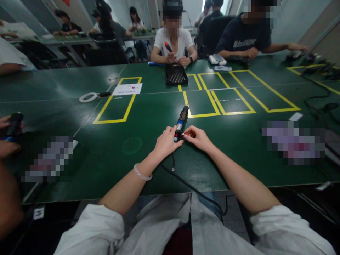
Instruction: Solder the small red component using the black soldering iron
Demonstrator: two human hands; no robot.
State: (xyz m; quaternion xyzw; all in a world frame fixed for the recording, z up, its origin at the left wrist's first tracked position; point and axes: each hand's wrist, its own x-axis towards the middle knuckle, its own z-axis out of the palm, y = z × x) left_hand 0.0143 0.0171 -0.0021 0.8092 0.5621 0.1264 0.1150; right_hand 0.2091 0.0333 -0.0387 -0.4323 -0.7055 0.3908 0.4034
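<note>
In the head view an electric screwdriver [181,119] with a black body, a blue band and a thin bit lies on the green table, its tip pointing away from me. My left hand [168,142] is closed around its rear end, which is partly hidden by the fingers. On the other side, my right hand [198,137] pinches a small orange-red piece [185,134] against that rear end; its kind is too small to make out. A black cable [190,185] runs from under my left hand over the table's near edge.
Yellow tape frames [204,115] mark the green table [148,159]. A white paper [127,89] and a white ring [88,97] lie left of centre. Across from me, a person holds a red-tipped screwdriver [168,46] over a black tray [176,74]. Blurred-out items lie at both sides.
</note>
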